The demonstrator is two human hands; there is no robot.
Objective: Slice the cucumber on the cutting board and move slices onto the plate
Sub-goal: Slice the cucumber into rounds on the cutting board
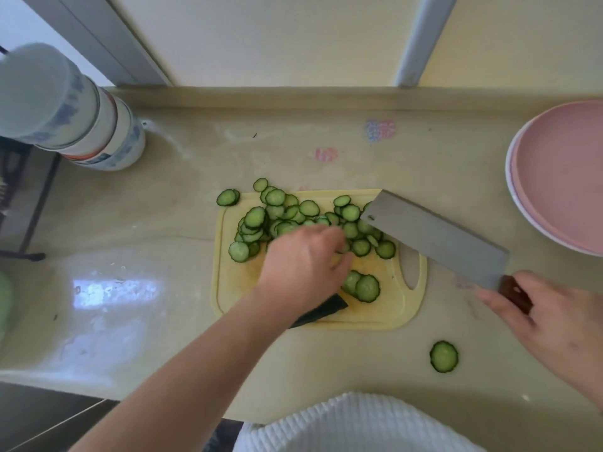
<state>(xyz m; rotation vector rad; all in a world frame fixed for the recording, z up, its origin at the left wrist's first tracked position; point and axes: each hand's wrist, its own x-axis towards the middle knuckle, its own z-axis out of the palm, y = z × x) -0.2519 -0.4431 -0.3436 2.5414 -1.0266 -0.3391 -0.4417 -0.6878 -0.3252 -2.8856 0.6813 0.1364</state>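
I see the cucumber slices [287, 220] heaped across the far half of the yellow cutting board [391, 308]: thin rounds, pale green and wet-looking inside, each ringed by a dark, slightly scalloped skin, many overlapping like fallen tiles. A pair lies apart nearer me on the board, two rounds [228, 197] sit off its far left corner on the counter [163, 207], and one stray slice [444, 356] rests on the counter near the board's near right corner. My left hand [301, 265] reaches into the pile, fingers curled down among the slices; I cannot tell whether they pinch any. My right hand [548, 324] grips the dark handle of the cleaver [434, 236], whose broad blade tilts over the pile's right edge. The pink plate [561, 177] stands well apart at right, with no slices showing on it.
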